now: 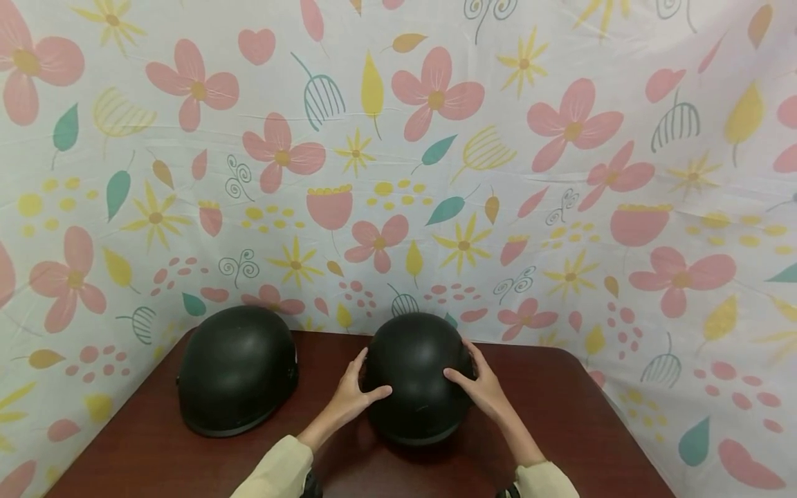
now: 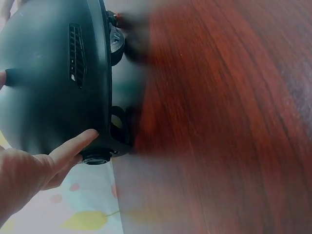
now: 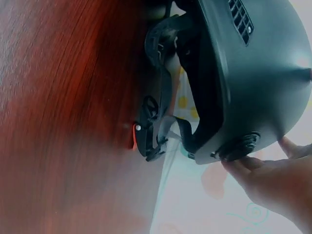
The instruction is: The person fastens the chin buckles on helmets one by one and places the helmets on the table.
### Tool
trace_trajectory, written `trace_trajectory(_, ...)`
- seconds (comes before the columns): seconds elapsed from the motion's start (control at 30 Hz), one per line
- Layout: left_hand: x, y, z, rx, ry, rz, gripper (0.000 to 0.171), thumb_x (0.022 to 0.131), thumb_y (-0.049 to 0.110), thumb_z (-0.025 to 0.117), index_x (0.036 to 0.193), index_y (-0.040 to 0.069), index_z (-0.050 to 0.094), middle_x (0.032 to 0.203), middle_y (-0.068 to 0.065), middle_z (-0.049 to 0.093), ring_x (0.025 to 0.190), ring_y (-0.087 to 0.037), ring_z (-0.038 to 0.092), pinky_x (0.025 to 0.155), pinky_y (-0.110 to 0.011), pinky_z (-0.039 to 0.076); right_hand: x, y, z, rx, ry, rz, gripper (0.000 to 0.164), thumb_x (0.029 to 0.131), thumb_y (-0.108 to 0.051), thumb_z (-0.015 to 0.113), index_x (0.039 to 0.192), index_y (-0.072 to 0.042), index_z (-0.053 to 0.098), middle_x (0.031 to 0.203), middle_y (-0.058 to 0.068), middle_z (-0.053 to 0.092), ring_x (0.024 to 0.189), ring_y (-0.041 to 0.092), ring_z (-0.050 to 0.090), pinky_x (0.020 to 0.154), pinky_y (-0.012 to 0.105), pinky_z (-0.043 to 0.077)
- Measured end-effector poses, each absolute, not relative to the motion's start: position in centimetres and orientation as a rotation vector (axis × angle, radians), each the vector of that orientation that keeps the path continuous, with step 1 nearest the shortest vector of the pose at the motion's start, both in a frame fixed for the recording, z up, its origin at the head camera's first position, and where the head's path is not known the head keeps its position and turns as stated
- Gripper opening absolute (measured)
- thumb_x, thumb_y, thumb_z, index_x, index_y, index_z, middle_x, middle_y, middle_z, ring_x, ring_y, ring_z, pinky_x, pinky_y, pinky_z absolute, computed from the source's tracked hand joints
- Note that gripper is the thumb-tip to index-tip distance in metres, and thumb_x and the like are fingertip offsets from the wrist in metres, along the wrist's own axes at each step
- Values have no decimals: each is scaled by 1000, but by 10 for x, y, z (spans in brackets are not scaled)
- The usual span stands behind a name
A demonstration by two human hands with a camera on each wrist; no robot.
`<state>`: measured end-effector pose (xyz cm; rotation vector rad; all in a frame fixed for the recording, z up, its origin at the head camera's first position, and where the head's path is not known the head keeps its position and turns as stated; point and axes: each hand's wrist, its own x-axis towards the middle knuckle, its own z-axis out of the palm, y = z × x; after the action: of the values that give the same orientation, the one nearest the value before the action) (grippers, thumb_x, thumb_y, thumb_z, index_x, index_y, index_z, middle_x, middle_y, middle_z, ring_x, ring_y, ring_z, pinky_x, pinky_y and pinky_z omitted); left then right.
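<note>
Sleeved left hand (image 1: 350, 398) and right hand (image 1: 484, 389), fingers gripping the right helmet (image 1: 417, 373), seem mid-handling; left helmet (image 1: 236, 370) sits untouched on the bench (image 1: 548, 415).

Head view count: 2 black hard-shell helmets, the 8 o'clock helmet (image 1: 239, 370) and the 6 o'clock helmet (image 1: 416, 370); 2 hands, left hand (image 1: 353, 395) at 7 o'clock, right hand (image 1: 486, 389) at 5 o'clock; 2 cream sleeves (image 1: 280, 465); 1 wood-grain table (image 1: 560, 422) at 6 o'clock.

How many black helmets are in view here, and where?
2: one helmet held between the left hand and right hand, the other helmet on the table to the left.
</note>
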<state>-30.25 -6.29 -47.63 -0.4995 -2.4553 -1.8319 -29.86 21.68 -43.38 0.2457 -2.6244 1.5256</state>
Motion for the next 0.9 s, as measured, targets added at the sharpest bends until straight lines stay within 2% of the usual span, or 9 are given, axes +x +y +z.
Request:
trace_trajectory(0.17,-304,-62,-478,-517,-2456,-1792,93,85,31,76,153,-3,23,145,-25,37,126,-43,45,104,-61,38,-298,215,-436,206,-2639,1466,83,90,-36,66,156,-15,20,157,23,26,143,45,31,108,64,34)
trace_trajectory(0.37,-302,-61,-481,-583,-2412,-1777,81,88,24,73,151,-3,29,140,-27,41,124,-46,48,103,-58,42,-300,214,-442,190,-2618,1452,85,90,-38,67,155,-11,19,155,24,25,140,45,33,106,65,35)
trace_trajectory(0.5,-302,-62,-482,-591,-2385,-1864,73,91,18,70,150,0,32,140,-28,39,119,-47,50,83,-47,55,-302,214,-446,191,-2617,1428,86,90,-38,67,154,-8,18,155,26,25,139,45,34,106,65,34)
trace_trajectory(0.6,-304,-63,-483,-567,-2356,-1946,69,91,16,69,149,5,34,143,-27,36,117,-46,50,71,-40,56,-304,214,-446,189,-2623,1412,86,91,-36,67,154,-7,17,154,26,27,138,44,35,106,64,35)
trace_trajectory(0.7,-306,-59,-483,-564,-2361,-1927,69,88,18,72,146,7,38,142,-26,36,119,-43,49,83,-47,53,-302,215,-444,164,-2643,1377,84,90,-37,67,154,-10,20,154,24,31,137,44,38,105,63,37)
trace_trajectory(0.8,-309,-56,-484,-544,-2384,-1865,70,85,21,77,143,9,41,139,-25,38,121,-40,47,97,-55,44,-300,213,-441,186,-2668,1336,81,89,-41,69,153,-15,26,154,22,33,137,44,40,103,63,38)
trace_trajectory(0.9,-310,-55,-485,-497,-2399,-1866,73,82,22,80,143,10,42,138,-25,38,121,-40,46,101,-59,40,-299,209,-439,224,-2684,1308,79,88,-44,69,152,-17,30,155,21,33,138,45,39,103,64,38)
